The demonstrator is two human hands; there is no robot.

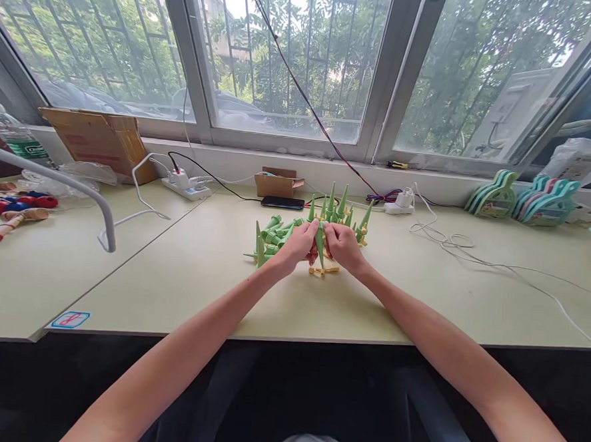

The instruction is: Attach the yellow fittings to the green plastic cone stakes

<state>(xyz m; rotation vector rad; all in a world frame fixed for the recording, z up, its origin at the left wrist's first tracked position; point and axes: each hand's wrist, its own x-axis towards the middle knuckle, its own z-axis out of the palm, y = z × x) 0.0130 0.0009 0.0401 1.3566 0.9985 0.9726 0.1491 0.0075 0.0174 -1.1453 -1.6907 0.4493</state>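
Both of my hands meet over the middle of the table, around one green plastic cone (320, 244) whose point faces down toward me. My left hand (300, 240) pinches it from the left, and my right hand (343, 245) is closed on its upper end. Just left of them lies a heap of green plastic pieces (273, 234). Behind my hands several green cones (331, 202) stand point up. Small yellow pieces (323, 271) lie beneath my hands, and more yellow parts (363, 233) sit at the right. My fingers hide how the held piece is joined.
A black phone (282, 203) lies in front of a small open cardboard box (276, 184). Power strips (186, 186) and a white cable (457, 243) run along the back and right. Green fan-shaped items (492, 195) stand at right. A white curved tube (84, 188) crosses the left side.
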